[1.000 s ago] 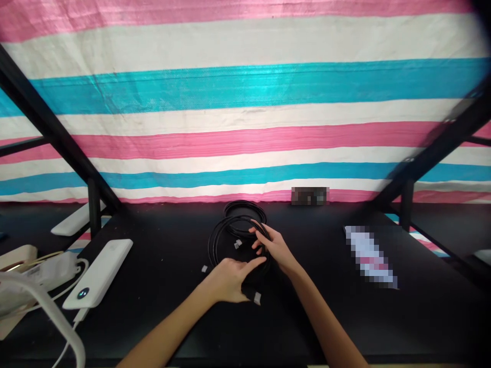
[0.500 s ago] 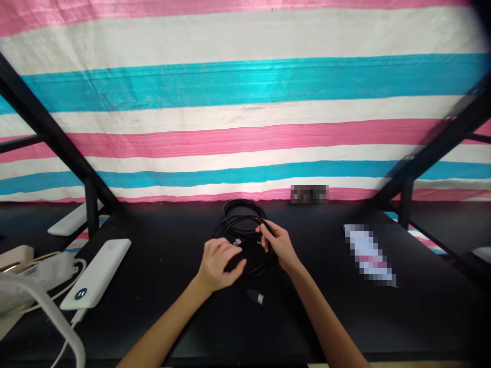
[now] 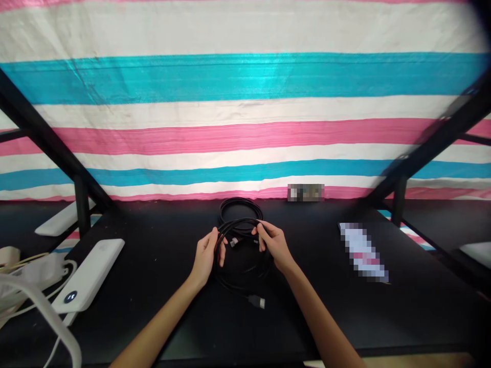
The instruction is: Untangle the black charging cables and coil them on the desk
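A black USB cable (image 3: 240, 223), wound into loops, is held between my two hands above the black table. My left hand (image 3: 205, 258) is closed around the left side of the loops. On the right side, my right hand (image 3: 274, 245) pinches the same loops between thumb and fingers. One USB plug (image 3: 257, 301) with a metal end hangs or lies at the bottom of the coil, nearest me. Another metal connector (image 3: 233, 242) shows inside the loops. Just behind the held loops, a second black coil (image 3: 241, 200) rests on the table.
A white power bank (image 3: 92, 276) with a lit display and a plugged-in white cable lies at left. Beside it are a white power strip (image 3: 34, 276) and another white slab (image 3: 63, 219). A blurred-out flat item (image 3: 364, 253) lies at right. Black frame bars (image 3: 422, 145) slant up both sides before a striped sheet (image 3: 245, 76).
My left hand has moved from open beside the coil to closed on its left side. The USB plug near me now sits slightly lower. The view has shifted a little.
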Demonstrator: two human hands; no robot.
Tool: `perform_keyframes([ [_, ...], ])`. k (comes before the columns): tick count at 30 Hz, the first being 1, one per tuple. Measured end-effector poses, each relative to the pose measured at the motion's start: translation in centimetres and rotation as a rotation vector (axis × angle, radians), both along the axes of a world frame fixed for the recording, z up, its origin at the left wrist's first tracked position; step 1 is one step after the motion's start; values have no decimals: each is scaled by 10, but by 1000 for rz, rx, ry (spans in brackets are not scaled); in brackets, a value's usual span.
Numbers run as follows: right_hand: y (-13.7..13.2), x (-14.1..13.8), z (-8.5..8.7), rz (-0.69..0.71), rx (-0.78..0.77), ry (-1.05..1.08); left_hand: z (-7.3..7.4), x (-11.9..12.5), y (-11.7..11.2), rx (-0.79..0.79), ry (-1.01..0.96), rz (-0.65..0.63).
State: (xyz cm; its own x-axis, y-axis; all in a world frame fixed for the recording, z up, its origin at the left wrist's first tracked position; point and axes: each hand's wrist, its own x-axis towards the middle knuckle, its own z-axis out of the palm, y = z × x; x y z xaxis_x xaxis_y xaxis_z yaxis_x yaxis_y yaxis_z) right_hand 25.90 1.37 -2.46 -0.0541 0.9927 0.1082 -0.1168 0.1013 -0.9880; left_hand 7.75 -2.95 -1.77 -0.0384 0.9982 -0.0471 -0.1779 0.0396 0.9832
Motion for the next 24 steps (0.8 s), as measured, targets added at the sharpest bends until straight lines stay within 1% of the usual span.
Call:
perform_keyframes([
  [3, -1, -1, 1, -11, 0, 16, 2, -3, 0, -13, -47, 22],
  [5, -1, 0, 3, -10, -35, 59, 5, -6, 1, -34, -68, 41],
  [7, -2, 0, 5, -18, -83, 102, 8, -9, 4, -65, -97, 28],
  [10, -1, 1, 6, -38, -119, 137, 11, -12, 7, -96, -147, -30],
  [15, 1, 1, 4, -77, -91, 192, 12, -19, 9, -76, -217, -111],
  [18, 1, 0, 2, -67, -77, 221, 11, -24, 11, -63, -260, -142],
  [22, 0, 0, 4, -64, -32, 196, 11, -29, 10, -51, -322, -204],
  [24, -1, 0, 5, -55, -40, 162, 11, -31, 9, -50, -358, -251],
])
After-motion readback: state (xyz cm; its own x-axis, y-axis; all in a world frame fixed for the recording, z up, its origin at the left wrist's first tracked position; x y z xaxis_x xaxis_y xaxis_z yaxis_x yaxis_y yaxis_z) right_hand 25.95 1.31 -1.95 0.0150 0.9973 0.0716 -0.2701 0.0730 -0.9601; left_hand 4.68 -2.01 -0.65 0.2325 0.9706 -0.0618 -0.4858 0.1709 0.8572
